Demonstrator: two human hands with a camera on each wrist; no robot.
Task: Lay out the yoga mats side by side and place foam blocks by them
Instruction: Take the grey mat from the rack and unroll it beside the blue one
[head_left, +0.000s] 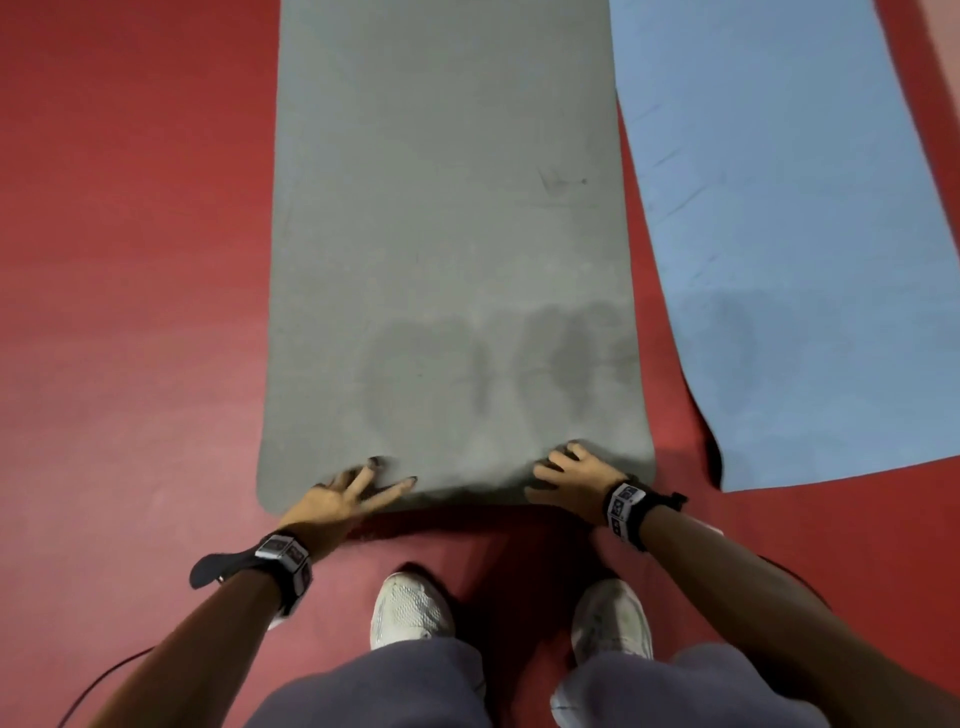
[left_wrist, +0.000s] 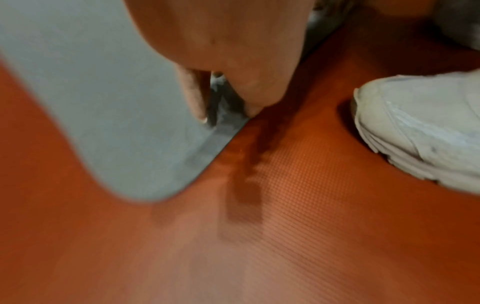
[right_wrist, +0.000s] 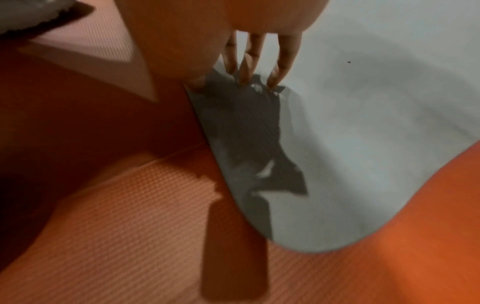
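Since the grey mat (head_left: 447, 249) lies unrolled on the red floor (head_left: 130, 260) beside the blue mat (head_left: 810, 260), I judge it soft, light and floppy. My left hand (head_left: 340, 493) and right hand (head_left: 574, 475) rest spread, fingers straight, on its near edge, gripping nothing; I'd pinch it at the corners.

- Red floor (head_left: 130, 312) fills every view, matte with a fine ribbed/grid texture (left_wrist: 324, 195).
- Thin seam line in the floor (right_wrist: 179, 154), near-side of the right grip.
- Light from overhead: hard shadows on the floor (head_left: 519, 540) just behind both grips.
- Paler strip at far right edge (head_left: 943, 52); can't tell what it is.
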